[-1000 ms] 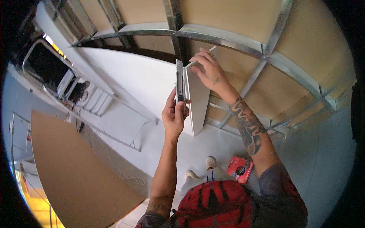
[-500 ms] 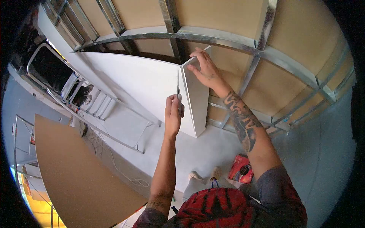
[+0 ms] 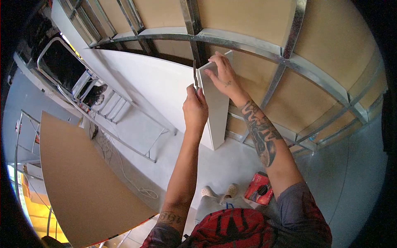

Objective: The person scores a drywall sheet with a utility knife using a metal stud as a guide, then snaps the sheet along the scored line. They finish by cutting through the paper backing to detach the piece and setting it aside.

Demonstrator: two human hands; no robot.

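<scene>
A white plasterboard sheet (image 3: pixel 144 78) stands on edge, with a narrower flap (image 3: pixel 216 107) angled away at a vertical fold or cut. My left hand (image 3: pixel 195 108) is closed around a knife (image 3: pixel 194 74) whose slim blade points up. The blade is beside the top of the fold; whether it touches the board I cannot tell. My right hand (image 3: pixel 224 78) grips the flap's upper edge, thumb on the near face and fingers over the top. Much of the knife's handle is hidden in my left fist.
Metal studs (image 3: pixel 244 47) backed by brown board run behind the sheet. A stepladder (image 3: pixel 113 103) lies beyond it on the left. Nearer are a large brown board (image 3: pixel 91 177) and a loose cable (image 3: pixel 147 192). A red box (image 3: pixel 259 189) sits by my feet.
My left hand has risen and turned, bringing the knife from partway down the fold to its top. My right hand stays on the flap's edge. The view has shifted slightly.
</scene>
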